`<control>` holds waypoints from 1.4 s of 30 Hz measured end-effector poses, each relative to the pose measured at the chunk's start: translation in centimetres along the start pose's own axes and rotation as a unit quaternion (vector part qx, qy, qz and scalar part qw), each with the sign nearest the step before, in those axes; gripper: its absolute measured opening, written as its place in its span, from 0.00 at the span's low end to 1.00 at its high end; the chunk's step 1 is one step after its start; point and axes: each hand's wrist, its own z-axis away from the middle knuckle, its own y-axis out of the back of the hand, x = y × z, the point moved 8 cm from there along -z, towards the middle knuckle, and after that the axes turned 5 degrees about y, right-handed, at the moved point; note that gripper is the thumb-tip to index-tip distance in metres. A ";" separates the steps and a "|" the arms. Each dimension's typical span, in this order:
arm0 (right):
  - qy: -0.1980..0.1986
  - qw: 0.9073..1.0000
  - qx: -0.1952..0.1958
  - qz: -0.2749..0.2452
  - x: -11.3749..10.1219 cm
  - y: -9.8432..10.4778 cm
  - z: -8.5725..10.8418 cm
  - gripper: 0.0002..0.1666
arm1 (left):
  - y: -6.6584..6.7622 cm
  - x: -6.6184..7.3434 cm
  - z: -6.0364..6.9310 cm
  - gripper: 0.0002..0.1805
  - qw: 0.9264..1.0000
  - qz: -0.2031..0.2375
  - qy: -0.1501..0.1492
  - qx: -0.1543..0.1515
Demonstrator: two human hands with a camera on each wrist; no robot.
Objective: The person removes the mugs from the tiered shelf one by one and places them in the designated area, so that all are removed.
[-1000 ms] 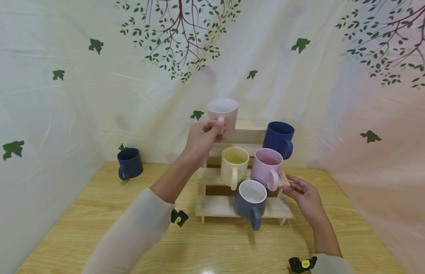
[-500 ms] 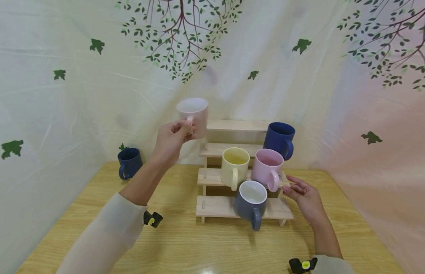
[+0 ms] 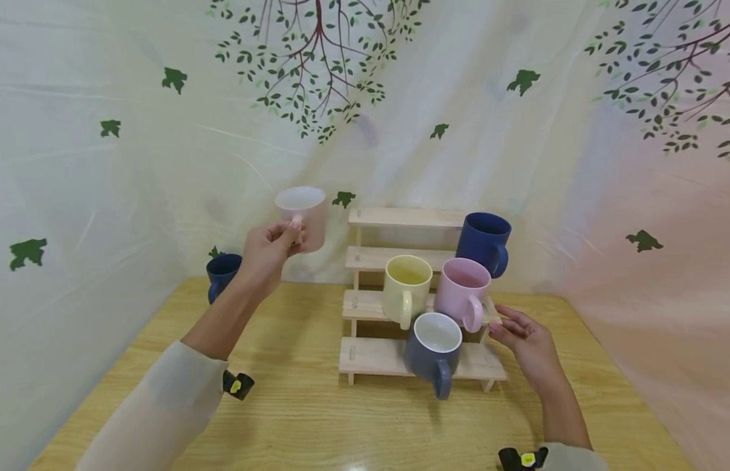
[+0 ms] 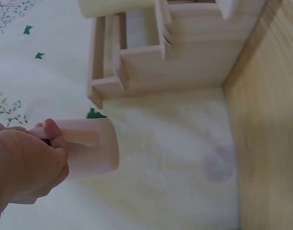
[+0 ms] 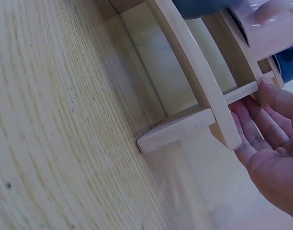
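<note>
Fingers and thumb of the left hand (image 3: 263,256) pinch the handle of a pale pink mug (image 3: 313,226), held upright in the air left of a wooden tiered rack (image 3: 377,356). In the left wrist view the left hand (image 4: 31,165) grips the same mug (image 4: 94,148), below the rack's side. The right hand (image 3: 532,347) is at the rack's right end. Seen in the right wrist view, the right hand (image 5: 276,158) has its thumb against a board end of the rack (image 5: 204,79) and its fingers curled behind.
On the rack stand a yellow mug (image 3: 394,294), a pink mug (image 3: 453,294), a blue mug (image 3: 475,239) and a grey mug (image 3: 426,358). A dark blue mug (image 3: 224,268) stands at the table's back left, partly behind the left forearm. A patterned cloth (image 3: 400,163) hangs behind.
The left hand has carried the pale pink mug left, from in front of the rack's top tier, and lately slightly lower. The right hand stays at the rack's end.
</note>
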 end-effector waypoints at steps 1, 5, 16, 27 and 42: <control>0.001 1.000 0.000 -0.001 0.0 0.0 0.0 0.36 | 0.3 -0.4 -0.1 0.23 1.000 -0.003 0.000 0.003; 0.000 1.000 0.001 -0.003 -0.1 0.0 0.0 0.36 | 1.7 -2.0 -0.5 0.20 1.000 -0.011 0.004 0.017; -0.004 1.000 0.002 -0.008 0.1 0.0 0.2 0.36 | 4.7 -7.0 -1.4 0.23 0.998 -0.049 0.021 0.042; -0.013 1.000 0.007 -0.012 0.1 -0.2 0.1 0.37 | 7.2 -11.7 -1.6 0.24 0.993 -0.067 0.055 0.083; -0.007 1.000 0.007 -0.015 -0.1 0.0 0.3 0.36 | 10.1 -14.5 -2.1 0.24 0.994 -0.061 0.038 0.087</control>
